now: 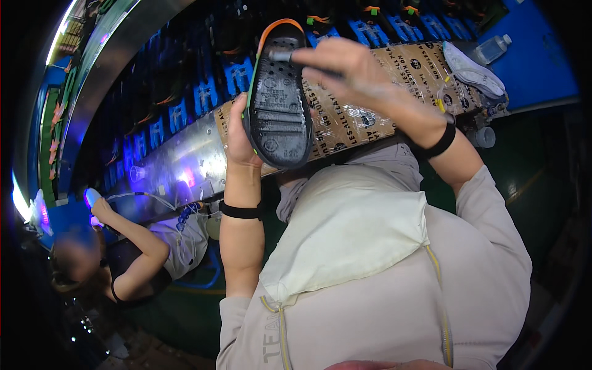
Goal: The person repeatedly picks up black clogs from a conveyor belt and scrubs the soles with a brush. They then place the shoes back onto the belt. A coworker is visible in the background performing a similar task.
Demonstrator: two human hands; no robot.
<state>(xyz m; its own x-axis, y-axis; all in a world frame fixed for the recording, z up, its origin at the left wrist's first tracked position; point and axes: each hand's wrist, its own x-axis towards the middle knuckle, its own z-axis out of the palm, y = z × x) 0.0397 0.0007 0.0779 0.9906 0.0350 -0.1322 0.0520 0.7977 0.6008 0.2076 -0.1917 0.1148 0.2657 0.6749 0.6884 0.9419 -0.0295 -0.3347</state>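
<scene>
My left hand (239,135) grips a black shoe sole (279,102) by its side edge, holding it up over the bench with its inner face toward me. The sole has an orange and green rim at the far end, small holes there, ridges across the middle and glossy patches lower down. My right hand (345,65) is closed around a brush (280,56) with a dark handle. Its pale grey tip is at the far, holed part of the sole; motion blurs the fingers a little, and I cannot tell whether the tip touches.
Cardboard (394,80) covers the bench edge; bare metal bench (191,163) continues left. Beyond runs a row of dark shoes with blue parts (206,95). At right lie a white shoe piece (472,71), a clear bottle (493,48) and a clear cup (485,137). A co-worker (139,259) sits left.
</scene>
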